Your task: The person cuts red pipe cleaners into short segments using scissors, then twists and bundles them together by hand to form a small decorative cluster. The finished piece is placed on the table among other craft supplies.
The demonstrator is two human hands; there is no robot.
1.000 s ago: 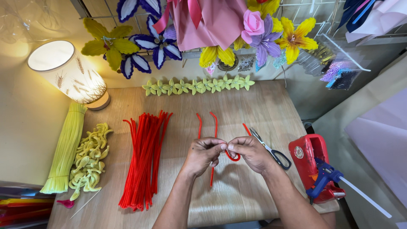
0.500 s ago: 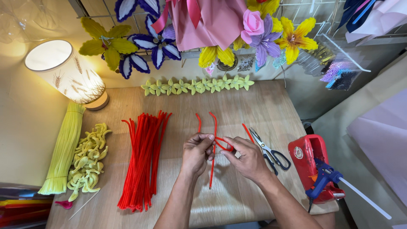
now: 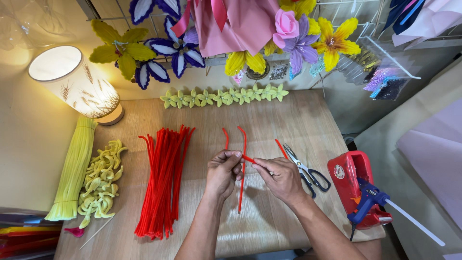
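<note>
**Both hands pinched on a red pipe cleaner at mid-table**

The red pipe cleaner (image 3: pixel 243 163) sits at the centre of the wooden table (image 3: pixel 298 120), bent into a narrow arch whose long leg runs toward six o'clock. The left hand (image 3: pixel 222 173) nips it between thumb and fingertips near the bend, seemingly to steady it, while the right hand (image 3: pixel 281 179), at three o'clock from it, is closed on a short red piece that meets the stem there; the two hands are close together, nearly touching. Whether that short piece is a separate length or a wrapped end cannot be told.

At two o'clock from the hands lie a short loose red piece (image 3: pixel 281 148) and the scissors (image 3: pixel 308 172), within the right hand's reach. Further toward three o'clock stands a red holder (image 3: pixel 347 178) with a blue glue gun (image 3: pixel 368 204) resting on it, nozzle off the work.

At nine o'clock lies a bundle of red pipe cleaners (image 3: pixel 163 180), then curled yellow pieces (image 3: pixel 101 180) and a yellow-green bundle (image 3: pixel 74 168). At twelve o'clock runs a row of small yellow-green flowers (image 3: pixel 224 96), with a lit lamp (image 3: pixel 77 82) at ten o'clock.
</note>
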